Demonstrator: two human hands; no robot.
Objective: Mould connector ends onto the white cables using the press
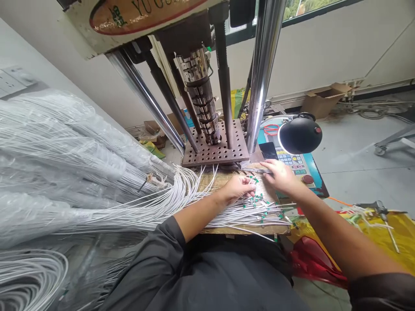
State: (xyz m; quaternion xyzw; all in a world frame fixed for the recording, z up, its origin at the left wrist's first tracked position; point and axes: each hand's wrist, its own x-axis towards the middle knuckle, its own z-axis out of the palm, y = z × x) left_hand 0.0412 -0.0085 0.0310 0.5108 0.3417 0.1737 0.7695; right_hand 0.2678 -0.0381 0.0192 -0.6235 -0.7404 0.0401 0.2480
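My left hand [238, 188] is closed in a pinch on a small green-and-white cable end [253, 179], just in front of the press. My right hand [281, 176] is closed around a slim metal tool, perhaps tweezers [259, 170], which points left toward the press's lower edge. Below both hands lie many white cables [223, 219] with green-tipped ends, spread over a worn cardboard-covered surface [249, 230]. Behind them stands the press's perforated metal plate [238, 149]. Its exact contact with the tool is too small to make out.
A black lamp [300, 134] leans over a teal control panel [316, 172] on the right. Thick chrome columns [262, 77] flank the press. Plastic-wrapped cable bundles [65, 142] crowd the left. Yellow sacking [382, 242] and a red bag [313, 261] lie at lower right.
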